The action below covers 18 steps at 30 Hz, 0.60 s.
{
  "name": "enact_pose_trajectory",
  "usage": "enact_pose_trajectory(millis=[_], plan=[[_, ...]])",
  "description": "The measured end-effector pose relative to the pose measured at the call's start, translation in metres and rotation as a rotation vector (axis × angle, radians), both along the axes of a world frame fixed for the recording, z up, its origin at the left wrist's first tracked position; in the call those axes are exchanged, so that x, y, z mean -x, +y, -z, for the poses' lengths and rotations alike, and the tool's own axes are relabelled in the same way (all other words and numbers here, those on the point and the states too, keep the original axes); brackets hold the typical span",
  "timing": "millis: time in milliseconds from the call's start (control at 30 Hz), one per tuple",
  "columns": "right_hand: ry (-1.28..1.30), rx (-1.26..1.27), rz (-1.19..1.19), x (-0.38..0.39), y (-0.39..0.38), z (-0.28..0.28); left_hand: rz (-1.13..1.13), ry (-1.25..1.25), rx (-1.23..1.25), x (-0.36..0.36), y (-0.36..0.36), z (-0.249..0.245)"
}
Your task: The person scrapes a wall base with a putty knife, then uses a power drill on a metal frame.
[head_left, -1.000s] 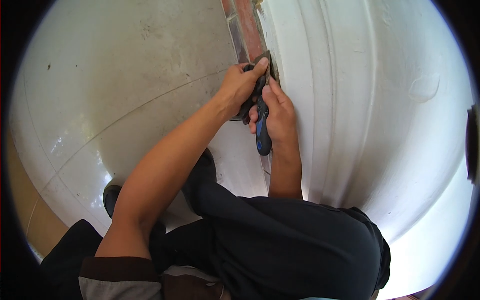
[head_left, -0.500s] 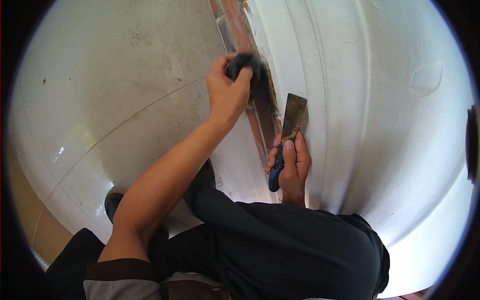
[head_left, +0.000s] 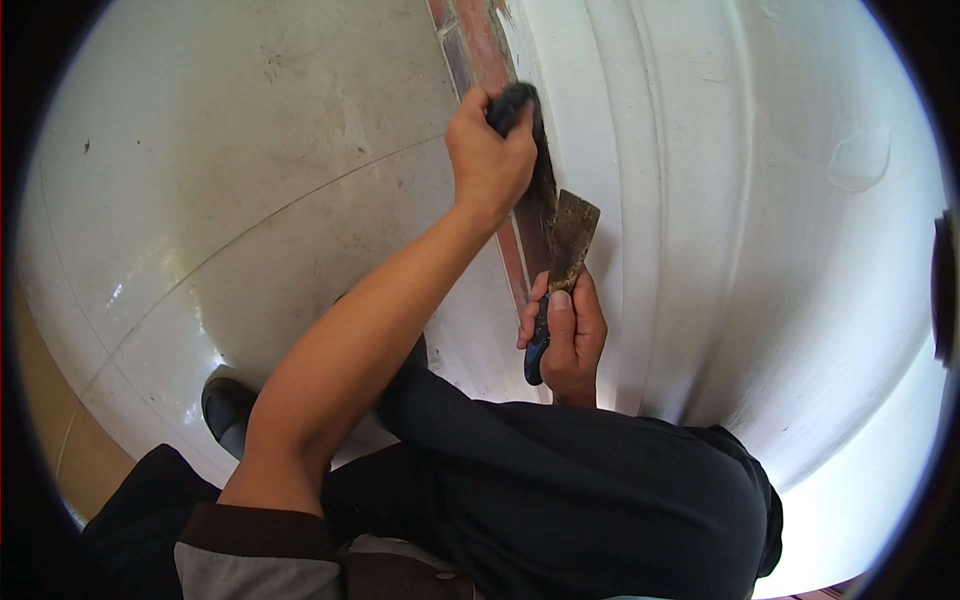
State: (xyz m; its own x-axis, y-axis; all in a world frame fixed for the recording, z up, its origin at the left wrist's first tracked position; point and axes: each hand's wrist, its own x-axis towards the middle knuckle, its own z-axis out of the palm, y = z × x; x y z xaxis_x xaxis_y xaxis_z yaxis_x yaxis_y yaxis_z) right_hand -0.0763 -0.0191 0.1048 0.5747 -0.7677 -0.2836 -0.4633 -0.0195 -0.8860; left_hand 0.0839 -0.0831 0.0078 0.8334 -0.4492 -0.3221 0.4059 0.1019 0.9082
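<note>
My left hand is closed around a black, rounded object whose exact kind I cannot make out. It is held against the narrow seam between the brick-coloured strip and the white wall. Lower down, my right hand grips a putty knife by its blue and black handle. Its worn, rust-stained blade points up and lies beside the seam, apart from my left hand. Part of the strip is hidden behind my left hand and the black object.
Pale, stained floor tiles with thin joints spread to the left. My dark shoe rests on them. My bent leg in dark trousers fills the lower part of the view. A dark object shows at the far right edge.
My left hand and the black object have moved up and to the right along the seam. My right hand has shifted slightly left, and the putty knife blade leans more to the right.
</note>
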Motion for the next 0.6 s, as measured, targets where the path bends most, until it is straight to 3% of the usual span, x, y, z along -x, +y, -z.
enact_pose_trajectory(millis=[133, 367, 533, 600], plan=[[-0.016, 0.012, 0.053, 0.006, 0.007, 0.007, 0.048, -0.071, 0.123, 0.06, 0.027, 0.011], [-0.013, 0.018, -0.009, 0.003, 0.003, 0.004, -0.026, -0.013, 0.023, 0.001, -0.003, 0.0], [-0.033, 0.061, 0.019, 0.012, 0.009, 0.011, 0.048, -0.172, 0.096, 0.051, 0.023, 0.02], [-0.024, 0.08, 0.001, 0.004, 0.01, 0.005, 0.088, -0.089, 0.093, 0.053, 0.027, 0.014]])
